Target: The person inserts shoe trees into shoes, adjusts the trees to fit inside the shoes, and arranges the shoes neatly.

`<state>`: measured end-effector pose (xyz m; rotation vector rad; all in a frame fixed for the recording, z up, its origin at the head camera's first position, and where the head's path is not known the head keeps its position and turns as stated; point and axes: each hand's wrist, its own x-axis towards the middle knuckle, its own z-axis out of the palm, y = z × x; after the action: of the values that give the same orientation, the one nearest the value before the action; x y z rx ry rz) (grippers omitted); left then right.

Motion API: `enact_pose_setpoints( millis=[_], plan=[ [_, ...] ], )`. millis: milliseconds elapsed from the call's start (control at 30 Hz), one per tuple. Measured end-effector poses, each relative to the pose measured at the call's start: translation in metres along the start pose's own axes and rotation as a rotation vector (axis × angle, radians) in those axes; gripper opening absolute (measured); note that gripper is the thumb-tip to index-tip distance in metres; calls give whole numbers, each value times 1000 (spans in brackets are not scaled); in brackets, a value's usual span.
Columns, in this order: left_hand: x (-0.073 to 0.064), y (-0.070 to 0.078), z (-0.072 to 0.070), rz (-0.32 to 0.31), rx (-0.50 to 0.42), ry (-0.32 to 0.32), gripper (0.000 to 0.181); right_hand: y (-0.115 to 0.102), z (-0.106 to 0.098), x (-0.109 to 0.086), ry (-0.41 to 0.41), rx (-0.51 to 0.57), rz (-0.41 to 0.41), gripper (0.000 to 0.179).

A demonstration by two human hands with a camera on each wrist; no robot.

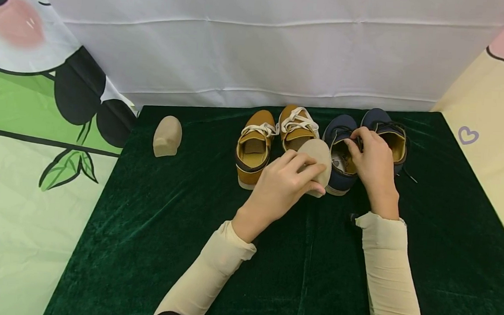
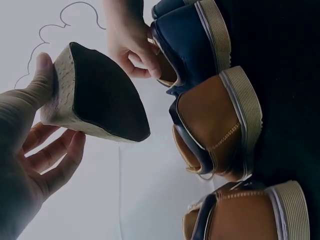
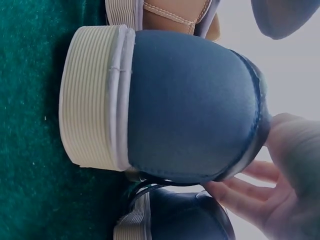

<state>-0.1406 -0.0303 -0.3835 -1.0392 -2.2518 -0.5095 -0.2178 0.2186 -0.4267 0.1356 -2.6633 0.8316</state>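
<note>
The bench (image 1: 142, 247), covered in dark green velvety cloth, takes up most of the scene. Beyond its far edge hangs a creased white cloth (image 1: 258, 56). A printed cloth with leaves and dark shapes (image 1: 14, 220) flanks it on the left, and a cream and pink one (image 1: 494, 162) on the right. Two cream sleeves come in from the near side: the left sleeve (image 1: 208, 268) slants toward the middle, the right sleeve (image 1: 385, 276) runs nearly straight to the far side.

Four shoes stand in a row along the far part of the bench, toes to the far side, heels near. From left to right they are the left tan shoe (image 1: 253, 137) and right tan shoe (image 1: 297, 126), both with white laces, then the left navy shoe (image 1: 340, 180) and right navy shoe (image 1: 385, 129), with dark laces.

The left hand (image 1: 280, 183) grips a beige block (image 1: 319, 159) between thumb and fingers, raised on the near side of the right tan shoe, beside the left navy shoe; the left wrist view shows one dark face. The right hand (image 1: 374, 165) is narrowed, pinching the left navy shoe at its opening. A second beige block (image 1: 167, 135), rounded at its far end, lies well apart at far left.
</note>
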Motion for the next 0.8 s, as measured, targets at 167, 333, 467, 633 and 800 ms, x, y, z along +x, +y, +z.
enact_pose_setpoints(
  millis=[167, 333, 467, 633, 800],
  plan=[
    [6, 3, 7, 10, -20, -20, 41, 4, -4, 1, -35, 13, -4, 25],
    [14, 6, 12, 11, -7, -45, 41, 8, -15, 2, -117, 50, -17, 27],
    [21, 8, 16, 3, -3, -62, 41, 10, -20, 2, -150, 82, -29, 28],
    [28, 12, 22, -3, -13, -90, 40, 13, -20, 2, -131, 97, -30, 27],
    [33, 14, 29, -6, -14, -110, 40, 16, -19, 3, -118, 93, -14, 27]
  ],
)
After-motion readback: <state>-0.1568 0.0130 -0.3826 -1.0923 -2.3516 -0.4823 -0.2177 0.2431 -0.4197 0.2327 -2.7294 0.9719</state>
